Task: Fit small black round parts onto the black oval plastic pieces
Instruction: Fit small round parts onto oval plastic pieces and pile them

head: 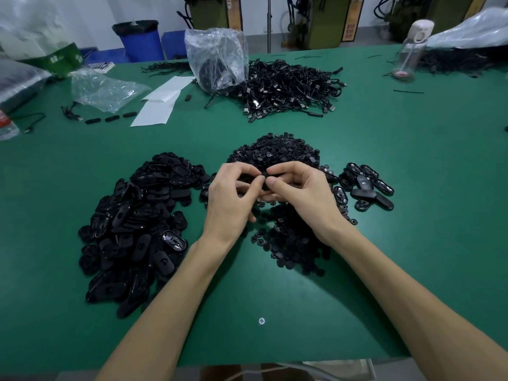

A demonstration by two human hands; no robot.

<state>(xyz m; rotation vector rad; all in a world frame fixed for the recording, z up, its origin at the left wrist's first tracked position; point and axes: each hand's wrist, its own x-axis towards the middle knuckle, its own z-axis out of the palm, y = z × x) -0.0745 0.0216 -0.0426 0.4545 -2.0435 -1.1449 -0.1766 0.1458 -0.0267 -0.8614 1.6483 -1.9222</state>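
The left hand (231, 196) and the right hand (299, 191) meet in the middle, just above the tabletop (412, 188). Both have curled fingers, and each grip is narrow, pinching the same little black thing between the fingertips. It looks like one oval piece (258, 176). The fingers hide most of it, so I cannot tell if a round part is on it yet. Two hands hold it because one has to keep the piece steady while the other pushes. The hands work right over the pile of round parts (277, 149), so a new one is always close to grab. More round parts lie spread out under the right wrist. The big pile of oval pieces (132, 215) sits just beside the left hand, easy to reach. A small bunch of oval pieces (365, 185) lies on the right side, kept apart from the big pile. These are likely the done ones, so they do not get mixed up. Far back lies a heap of black cables (288, 83), next to a plastic bag (217, 50).
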